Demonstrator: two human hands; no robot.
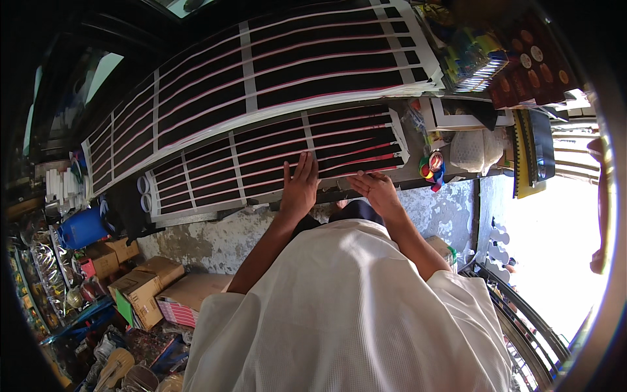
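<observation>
A long dark sheet with white and pink-red strips [268, 157] lies across the workbench in front of me. My left hand [302, 184] rests on its near part, fingers stretched out flat and pointing away from me. Beside it, my right hand [377, 191] touches the near edge, its fingers extended toward the left and slightly apart. Several red strips [375, 160] fan out loosely at the sheet's right end, close to my right hand. What lies under my fingertips is hidden.
Behind, a larger stack of similar striped sheets [209, 72] sits on a raised surface. Colored tape rolls [431, 166] and a white plastic bag [477, 150] lie to the right. Cardboard boxes [147, 287] and a blue container [83, 227] stand at lower left. A metal railing [522, 320] is at lower right.
</observation>
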